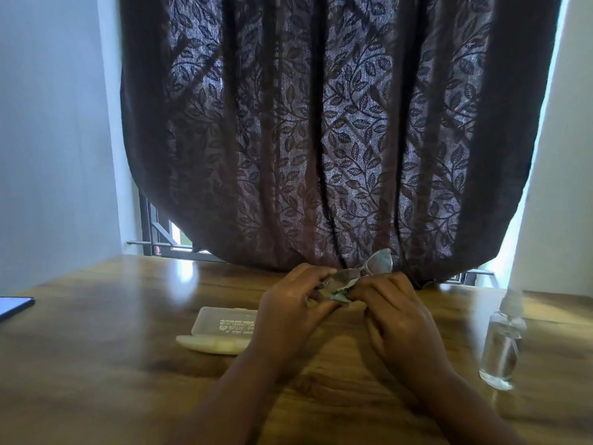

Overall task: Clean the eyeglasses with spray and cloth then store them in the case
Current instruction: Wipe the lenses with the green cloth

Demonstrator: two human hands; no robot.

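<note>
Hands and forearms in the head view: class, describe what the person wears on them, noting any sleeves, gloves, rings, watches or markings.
Nothing is worn. The left hand and right hand are bare, without gloves. No ring shows on the visible fingers, and no watch or band on either wrist. Both forearms are bare to the frame's bottom edge, with no sleeve in view. No markings can be made out.

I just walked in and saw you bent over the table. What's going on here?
A person is cleaning a pair of eyeglasses, held above a wooden table. The left hand and right hand both grip the glasses, with a small cloth pinched between them against one lens. The clear case lies open to the left, and the spray bottle stands upright to the right.
</note>
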